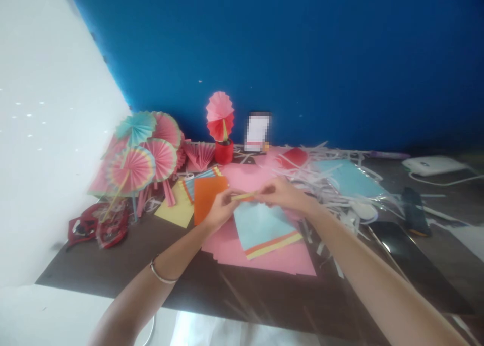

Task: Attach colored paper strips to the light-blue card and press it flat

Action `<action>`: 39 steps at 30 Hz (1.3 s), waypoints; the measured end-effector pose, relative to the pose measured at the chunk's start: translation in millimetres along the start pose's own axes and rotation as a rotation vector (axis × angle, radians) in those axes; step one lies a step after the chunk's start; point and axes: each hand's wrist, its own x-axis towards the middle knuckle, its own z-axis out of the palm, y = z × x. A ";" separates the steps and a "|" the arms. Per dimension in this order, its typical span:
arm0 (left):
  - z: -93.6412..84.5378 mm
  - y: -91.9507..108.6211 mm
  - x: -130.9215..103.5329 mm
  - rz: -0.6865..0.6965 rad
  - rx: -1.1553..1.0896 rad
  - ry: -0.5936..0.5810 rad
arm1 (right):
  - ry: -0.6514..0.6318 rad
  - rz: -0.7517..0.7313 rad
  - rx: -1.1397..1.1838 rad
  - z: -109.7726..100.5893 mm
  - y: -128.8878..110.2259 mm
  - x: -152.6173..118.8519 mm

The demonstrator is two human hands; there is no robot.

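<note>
A light blue sheet [259,225] with orange and yellow strips along its near edge lies on pink paper [230,245]. At its far edge, a narrow yellow and orange strip [244,197] is pinched between my two hands. My left hand [221,207] grips the strip's left end, with fingers closed. The right end is between the closed fingertips of my right hand [283,194]. Whether the strip is joined to the blue sheet is unclear. An orange sheet [206,194] lies just left of my left hand.
Folded paper fans [132,169] stand at the left beside red-handled items [113,230]. A red pot [224,152] holds a pink fan behind my hands. White paper scraps [333,199], a blue packet [350,177] and a dark phone [401,250] lie at the right.
</note>
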 end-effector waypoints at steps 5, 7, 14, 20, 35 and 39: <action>4.6 4.8 -0.6 -0.124 -0.064 -0.011 | 0.009 -0.065 0.020 4.7 -2.5 -1.1; 5.3 5.2 -0.5 -0.129 -0.046 -0.010 | 0.016 -0.075 0.021 4.1 -2.6 -2.0; 3.4 2.3 -0.4 -0.087 0.015 -0.016 | 0.033 -0.066 0.013 1.5 -1.4 -3.5; 4.0 5.2 -1.0 -0.082 0.004 -0.026 | 0.072 -0.043 -0.042 4.5 0.5 -0.6; 1.7 10.4 -2.2 -0.149 -0.196 0.023 | 0.127 -0.064 -0.096 11.7 -9.4 -3.4; 0.5 15.5 -1.9 -0.231 -0.337 0.030 | 0.149 -0.088 -0.121 14.4 -13.7 -7.5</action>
